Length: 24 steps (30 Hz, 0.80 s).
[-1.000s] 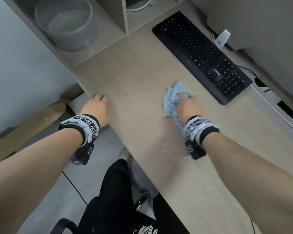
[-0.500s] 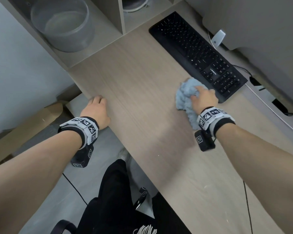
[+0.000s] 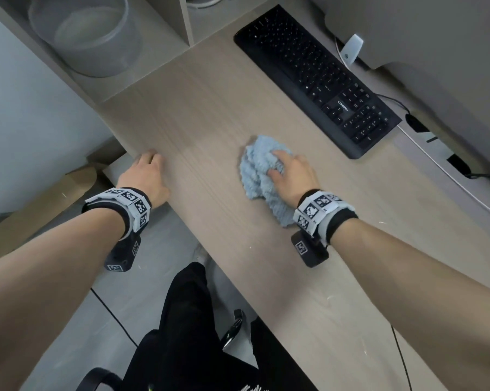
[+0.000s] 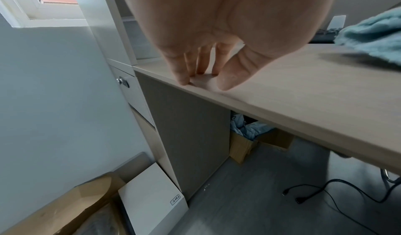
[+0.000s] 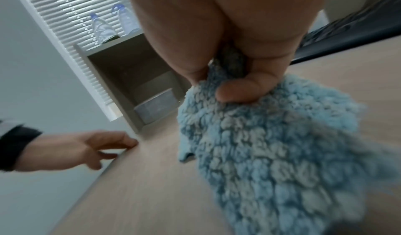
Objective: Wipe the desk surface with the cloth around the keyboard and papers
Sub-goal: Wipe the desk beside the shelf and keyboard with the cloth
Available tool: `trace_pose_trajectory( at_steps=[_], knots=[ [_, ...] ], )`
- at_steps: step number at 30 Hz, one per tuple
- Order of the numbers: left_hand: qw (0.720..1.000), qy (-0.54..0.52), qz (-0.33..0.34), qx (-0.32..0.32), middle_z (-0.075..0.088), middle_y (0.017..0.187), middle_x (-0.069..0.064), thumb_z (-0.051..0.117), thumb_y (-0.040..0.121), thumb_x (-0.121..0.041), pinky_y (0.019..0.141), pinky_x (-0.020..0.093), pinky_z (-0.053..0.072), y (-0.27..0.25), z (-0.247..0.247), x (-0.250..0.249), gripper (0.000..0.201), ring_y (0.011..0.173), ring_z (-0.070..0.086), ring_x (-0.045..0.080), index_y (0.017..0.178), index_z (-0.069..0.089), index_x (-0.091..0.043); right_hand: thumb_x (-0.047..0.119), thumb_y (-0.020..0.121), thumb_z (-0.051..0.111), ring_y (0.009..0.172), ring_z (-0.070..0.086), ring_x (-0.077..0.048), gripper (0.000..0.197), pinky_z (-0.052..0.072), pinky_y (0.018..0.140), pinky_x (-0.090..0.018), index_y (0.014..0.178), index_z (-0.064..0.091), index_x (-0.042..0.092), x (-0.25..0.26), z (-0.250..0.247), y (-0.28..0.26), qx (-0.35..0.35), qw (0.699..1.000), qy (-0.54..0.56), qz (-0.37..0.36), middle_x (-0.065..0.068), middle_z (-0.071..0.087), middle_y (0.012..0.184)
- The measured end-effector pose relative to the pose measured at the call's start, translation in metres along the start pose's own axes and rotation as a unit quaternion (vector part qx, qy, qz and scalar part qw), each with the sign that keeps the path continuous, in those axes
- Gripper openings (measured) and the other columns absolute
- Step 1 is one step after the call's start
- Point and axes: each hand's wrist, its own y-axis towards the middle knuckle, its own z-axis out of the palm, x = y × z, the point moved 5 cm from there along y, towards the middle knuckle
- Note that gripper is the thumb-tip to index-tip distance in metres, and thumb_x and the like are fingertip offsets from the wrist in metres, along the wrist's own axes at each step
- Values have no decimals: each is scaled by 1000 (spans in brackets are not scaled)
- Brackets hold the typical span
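Observation:
A fluffy light-blue cloth (image 3: 259,176) (image 5: 271,152) lies bunched on the pale wooden desk (image 3: 198,114). My right hand (image 3: 290,176) grips the cloth and presses it on the desk, thumb (image 5: 238,91) dug into the pile. The black keyboard (image 3: 317,77) lies a little beyond and to the right of the cloth. My left hand (image 3: 148,176) (image 4: 204,77) rests on the desk's near left edge, fingertips (image 4: 184,82) and thumb touching the top, holding nothing. No papers are in view.
A shelf unit with a round translucent tub (image 3: 85,38) stands at the desk's far left. A monitor base and cables (image 3: 435,153) sit behind the keyboard. Cardboard (image 4: 65,209) and a white panel (image 4: 152,195) lean below the desk's left end. My legs and chair are under the near edge.
My right hand first swept the cloth right toward the keyboard's near corner, then back left to the desk's middle. The left hand has stayed at the edge.

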Motion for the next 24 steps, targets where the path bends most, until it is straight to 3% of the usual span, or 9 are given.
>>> trace_pose_trajectory(
  at_steps=[3,6,10,14,16,19,21,22,24],
  knots=[
    [1000,-1,1,8,22,157,5,57,72,-7,104,50,42,-3,4,-2,68,142,28,29,136,35,-9,33,99,52,112,56,-36,48,45,94,-37,146,42,27,-32,-21,-3,-37,996,-20,76,-17,43,136],
    [1000,11,14,10,21,158,8,57,74,-9,103,50,42,-2,5,-1,66,142,27,31,136,35,-7,34,98,54,111,57,-40,50,46,96,-41,146,42,27,-45,-9,-14,-5,992,-55,117,-19,42,136],
    [999,32,39,14,18,159,10,58,76,-13,104,49,40,-1,6,2,69,146,20,28,139,32,-8,36,98,51,102,60,-37,51,47,91,-39,147,38,26,-3,38,-39,29,995,-67,67,-19,44,131],
    [996,20,76,38,14,160,13,59,74,-12,117,44,25,0,4,8,77,149,7,28,144,28,-5,38,98,51,112,56,-33,52,43,97,-36,147,37,33,42,76,-64,94,995,-30,8,-14,44,135],
    [995,15,95,33,17,159,13,59,73,-11,118,43,23,-2,2,10,78,148,8,29,144,29,-4,38,99,51,116,54,-34,50,42,99,-36,147,39,34,34,59,-65,51,998,-4,45,-14,43,137],
    [995,1,102,-3,28,154,11,58,73,-9,112,44,31,-18,4,10,70,144,17,30,140,36,-3,37,98,53,117,54,-37,49,42,99,-40,145,41,31,-9,26,-64,-18,988,-7,155,-16,41,139],
    [995,-20,99,-17,35,147,12,55,75,-7,106,45,36,-32,10,8,61,138,24,32,134,42,-3,35,97,55,106,60,-38,48,49,93,-41,143,43,29,-28,25,-70,-7,983,-33,181,-18,42,137],
    [994,-31,101,-23,37,145,12,53,76,-6,104,45,37,-38,15,7,56,136,27,33,131,45,-2,33,96,55,99,62,-37,48,52,86,-40,142,42,27,-28,32,-75,10,984,-43,171,-19,42,136],
    [993,-51,104,-31,39,144,12,50,78,-3,105,43,38,-46,22,5,51,134,29,33,129,48,-1,27,96,54,92,61,-34,45,48,76,-34,139,42,24,-13,54,-86,31,991,-59,115,-18,43,134]
  ],
)
